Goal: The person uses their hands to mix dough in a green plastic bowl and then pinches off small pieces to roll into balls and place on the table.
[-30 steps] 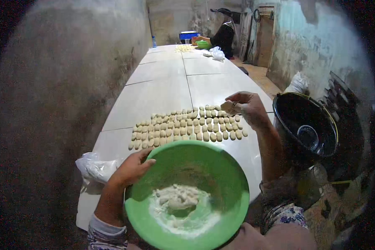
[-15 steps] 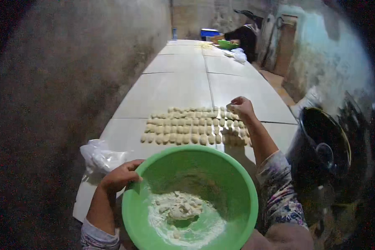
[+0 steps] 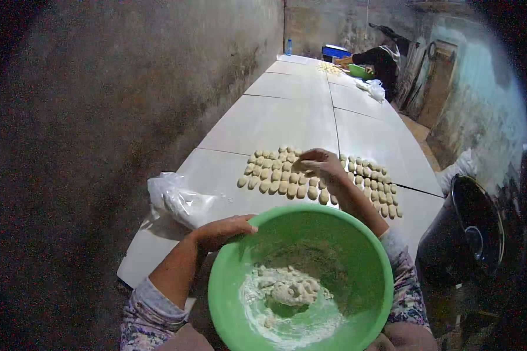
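Observation:
A green plastic basin [image 3: 222, 292] is tilted toward me in the foreground. Inside it lie white flour and a heap of floury dough pieces [image 3: 293, 291]. My left hand [image 3: 225, 230] grips the basin's left rim, thumb on the edge. Beyond the basin, small oval dough pieces [image 3: 265, 186] lie in several rows on the white table [image 3: 263, 120]. Over the middle of these rows my right hand [image 3: 322, 165] hovers, fingers bent and apart, pointing left; I make out nothing held in them. Its forearm hides some pieces.
A clear plastic bag [image 3: 178, 199] lies left of the basin. A large black tub [image 3: 459, 228] stands beyond the table's right edge. At the far end a person [image 3: 383, 64] bends over another green basin [image 3: 360, 72], near a blue crate [image 3: 336, 51]. A wall borders the left side.
The view has turned left, so the table and basin sit farther right. My right hand has moved from the rows' far right toward their middle, its fingers looser. My left hand keeps the rim.

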Demonstrator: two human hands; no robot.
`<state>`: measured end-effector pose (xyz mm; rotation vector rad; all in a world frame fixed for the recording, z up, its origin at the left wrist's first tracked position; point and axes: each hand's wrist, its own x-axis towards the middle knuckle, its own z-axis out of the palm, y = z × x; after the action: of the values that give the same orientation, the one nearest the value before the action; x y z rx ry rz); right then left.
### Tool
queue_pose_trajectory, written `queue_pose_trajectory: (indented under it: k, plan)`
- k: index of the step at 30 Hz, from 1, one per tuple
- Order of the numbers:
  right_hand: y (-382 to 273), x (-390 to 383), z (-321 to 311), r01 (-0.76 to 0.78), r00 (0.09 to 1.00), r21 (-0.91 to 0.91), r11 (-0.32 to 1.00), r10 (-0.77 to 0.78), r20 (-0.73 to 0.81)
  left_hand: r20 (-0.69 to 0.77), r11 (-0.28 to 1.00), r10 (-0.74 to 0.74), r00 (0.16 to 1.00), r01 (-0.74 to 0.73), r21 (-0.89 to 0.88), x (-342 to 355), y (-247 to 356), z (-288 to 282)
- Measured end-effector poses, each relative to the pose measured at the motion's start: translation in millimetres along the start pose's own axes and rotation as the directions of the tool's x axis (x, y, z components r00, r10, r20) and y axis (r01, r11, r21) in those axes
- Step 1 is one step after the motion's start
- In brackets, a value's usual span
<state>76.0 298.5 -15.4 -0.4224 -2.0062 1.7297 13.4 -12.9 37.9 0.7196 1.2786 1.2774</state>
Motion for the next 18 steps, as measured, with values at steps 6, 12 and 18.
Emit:
queue_pose_trajectory:
  k: [6,12,18]
  plan:
    - [-11.3,-20.9,-18.9,-0.026,0.994,0.088,0.996,0.016,0.109,0.063,0.836,0.344,0.937,-0.336,0.433,61.2,-22.0,-61.5]
    - [-13.4,-27.9,-4.6,0.044,0.977,0.058,0.997,-0.055,0.205,-0.035,0.787,0.41,0.911,-0.334,0.518,140.1,-5.6,-24.9]
    - [-16.8,-34.8,-4.1,0.065,0.98,-0.04,0.997,-0.056,0.189,-0.067,0.842,0.397,0.915,-0.335,0.422,157.8,2.5,-20.6]
